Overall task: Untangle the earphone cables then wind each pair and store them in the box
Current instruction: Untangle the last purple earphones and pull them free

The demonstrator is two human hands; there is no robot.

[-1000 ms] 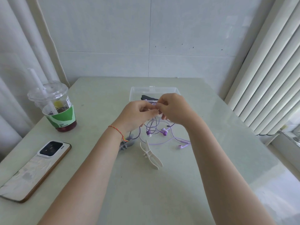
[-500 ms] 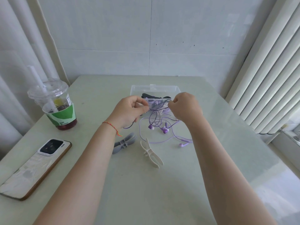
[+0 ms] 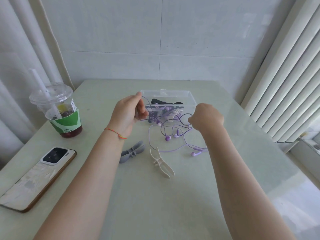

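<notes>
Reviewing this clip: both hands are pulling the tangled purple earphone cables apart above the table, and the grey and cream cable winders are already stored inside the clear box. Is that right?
Not quite. The head view shows the grey winder and cream winder lying on the table, in front of the clear box, not inside it. The rest holds: the left hand and right hand pull the tangled purple earphone cables apart.

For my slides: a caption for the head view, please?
Both hands, left and right, pull tangled purple earphone cables apart before a clear plastic box.
</notes>
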